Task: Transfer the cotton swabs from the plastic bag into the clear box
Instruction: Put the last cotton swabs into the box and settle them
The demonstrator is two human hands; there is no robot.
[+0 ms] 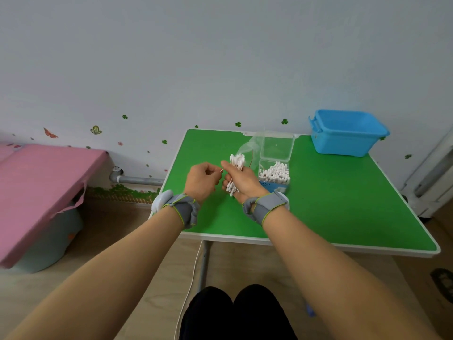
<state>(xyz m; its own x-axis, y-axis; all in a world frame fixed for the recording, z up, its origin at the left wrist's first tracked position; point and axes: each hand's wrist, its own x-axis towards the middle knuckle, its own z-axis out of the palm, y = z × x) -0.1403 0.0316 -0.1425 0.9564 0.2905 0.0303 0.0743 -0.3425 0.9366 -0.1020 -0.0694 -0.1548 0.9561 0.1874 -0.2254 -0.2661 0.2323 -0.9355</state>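
My right hand (245,180) grips a bundle of cotton swabs (237,161), fingers curled round its middle. White tips stick out above the fist and below it. The bundle is held over the green table (331,204), not resting on it.

My left hand (203,179) is just beside the right, fingers curled, thumb and forefinger pinching the end of a single swab (221,170). The other end of the stick reaches toward the bundle; can't tell if it is still in it. The hands are close, nearly touching.

The clear box (274,186) is just right of my right hand, on the table, with its hinged lid (277,147) open and standing up at the back. A heap of swabs (274,173) is already inside, tips up. There is a blue label on the front, print too small to read.

The plastic bag (246,148) lies crumpled behind the hands, left of the lid, touching or almost touching it. It looks see-through; contents unclear.

A blue bin (348,136) sits at the far right corner of the table, well apart from the box. There is a grey strap on each wrist, left (182,208) and right (266,204).

A pink cover (41,182) is draped over something at left. A grey pipe (137,179) runs along the wall base. There are clover and butterfly stickers on the wall. My knees (235,312) in dark cloth show at the bottom edge.
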